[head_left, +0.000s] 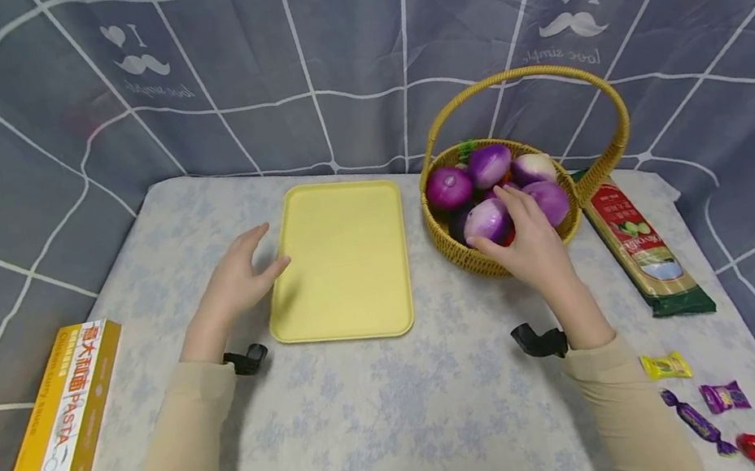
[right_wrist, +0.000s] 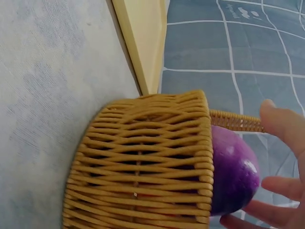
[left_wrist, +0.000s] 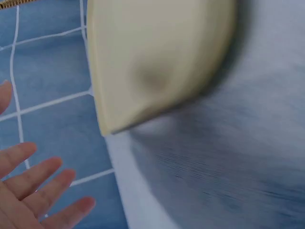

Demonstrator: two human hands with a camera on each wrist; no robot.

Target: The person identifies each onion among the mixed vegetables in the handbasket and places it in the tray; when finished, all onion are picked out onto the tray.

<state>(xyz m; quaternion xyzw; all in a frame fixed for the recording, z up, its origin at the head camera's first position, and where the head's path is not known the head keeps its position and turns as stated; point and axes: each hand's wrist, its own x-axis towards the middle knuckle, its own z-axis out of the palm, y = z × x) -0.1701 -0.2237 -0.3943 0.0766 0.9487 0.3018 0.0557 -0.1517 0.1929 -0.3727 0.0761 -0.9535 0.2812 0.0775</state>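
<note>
Onion (head_left: 486, 221) sits in basket (head_left: 474, 260): glossy, looks stiff, probably light, a bit slippery. Best hold: 1 thumb opposite 4 fingers, across its widest part. Right hand (head_left: 536, 245) spread about it, not gripping. Left hand (head_left: 234, 281) holds nothing, beside tray (head_left: 346, 273).

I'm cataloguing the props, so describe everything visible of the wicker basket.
The basket is golden-brown and rounded, woven from what looks like wicker, with one tall arched handle. It stands upright on the patterned table, right of the yellow tray in the head view, with rounded purple items piled inside. The right hand hovers over its near rim; whether they touch is unclear.
</note>
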